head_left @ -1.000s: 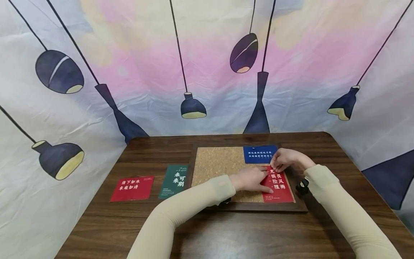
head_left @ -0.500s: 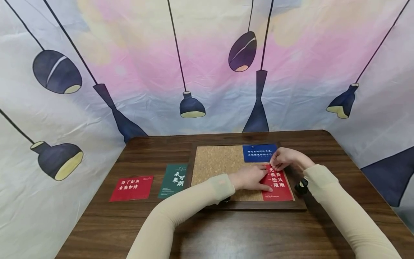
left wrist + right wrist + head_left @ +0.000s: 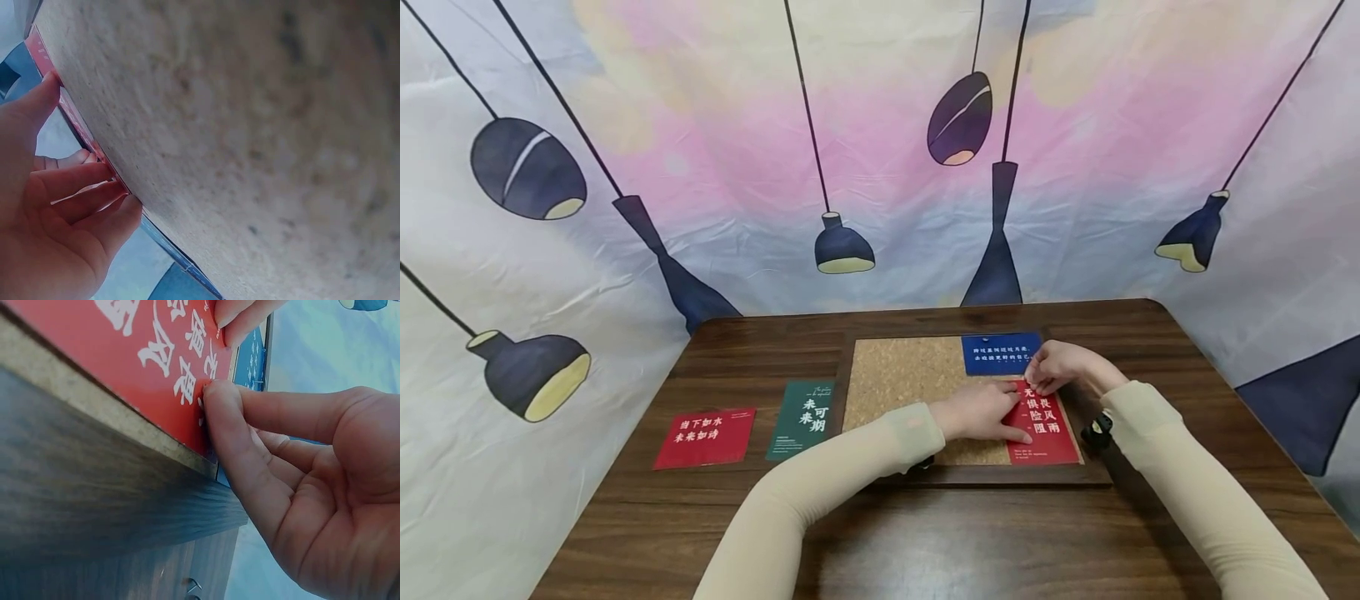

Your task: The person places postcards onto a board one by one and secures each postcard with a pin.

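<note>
A red card with white characters lies upright on the right side of a cork board. My left hand presses the card's left edge with fairly straight, spread fingers. At the card's top, my right hand pinches with thumb and index finger, their tips against the card in the right wrist view. What they pinch is almost wholly hidden; it seems to be a pushpin. Just above, a blue card lies on the cork, with a small dark pushpin at its top.
The board's dark wooden frame rests on a brown wood-grain table. To its left lie a green card and a second red card. A cloth printed with lamps hangs behind.
The head view has shifted slightly. Both hands keep their places at the red card, and the cards stay where they were.
</note>
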`<state>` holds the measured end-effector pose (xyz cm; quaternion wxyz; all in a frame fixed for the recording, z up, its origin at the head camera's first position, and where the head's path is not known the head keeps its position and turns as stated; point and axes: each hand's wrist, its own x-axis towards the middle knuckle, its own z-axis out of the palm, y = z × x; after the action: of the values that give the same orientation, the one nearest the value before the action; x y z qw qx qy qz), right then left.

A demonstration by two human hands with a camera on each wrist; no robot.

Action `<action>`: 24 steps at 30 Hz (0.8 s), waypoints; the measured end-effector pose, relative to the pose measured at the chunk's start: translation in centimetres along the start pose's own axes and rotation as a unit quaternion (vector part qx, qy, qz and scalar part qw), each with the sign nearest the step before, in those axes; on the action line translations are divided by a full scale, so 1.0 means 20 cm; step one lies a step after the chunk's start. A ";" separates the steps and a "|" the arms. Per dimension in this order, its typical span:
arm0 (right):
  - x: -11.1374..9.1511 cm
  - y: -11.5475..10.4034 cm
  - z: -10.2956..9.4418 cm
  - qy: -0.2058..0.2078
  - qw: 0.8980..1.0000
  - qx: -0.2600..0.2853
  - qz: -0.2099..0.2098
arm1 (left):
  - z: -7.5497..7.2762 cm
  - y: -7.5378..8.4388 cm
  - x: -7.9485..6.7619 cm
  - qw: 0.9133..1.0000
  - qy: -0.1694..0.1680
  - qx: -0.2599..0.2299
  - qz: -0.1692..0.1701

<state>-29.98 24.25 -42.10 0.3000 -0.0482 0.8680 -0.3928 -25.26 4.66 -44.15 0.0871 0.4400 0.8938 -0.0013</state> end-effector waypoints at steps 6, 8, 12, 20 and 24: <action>0.00 -0.01 0.01 0.010 0.999 -0.030 -0.007 | -0.01 0.00 -0.01 1.000 0.001 0.009 0.000; -0.01 -0.02 0.01 0.017 0.999 -0.041 -0.011 | 0.00 0.00 -0.01 1.000 0.003 0.010 0.000; -0.02 0.00 0.01 0.018 0.998 -0.053 -0.026 | 0.00 0.00 -0.01 1.000 0.003 0.013 0.000; -0.04 0.03 0.00 0.008 0.998 -0.042 -0.049 | 0.00 0.01 -0.01 1.000 -0.001 0.012 -0.003; -0.04 0.04 -0.01 0.009 0.998 -0.039 -0.049 | -0.01 0.01 -0.01 1.000 -0.002 0.007 -0.005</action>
<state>-29.28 25.19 -42.21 0.2706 -0.0990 0.8820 -0.3729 -25.10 4.61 -43.99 0.0856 0.4362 0.8957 -0.0086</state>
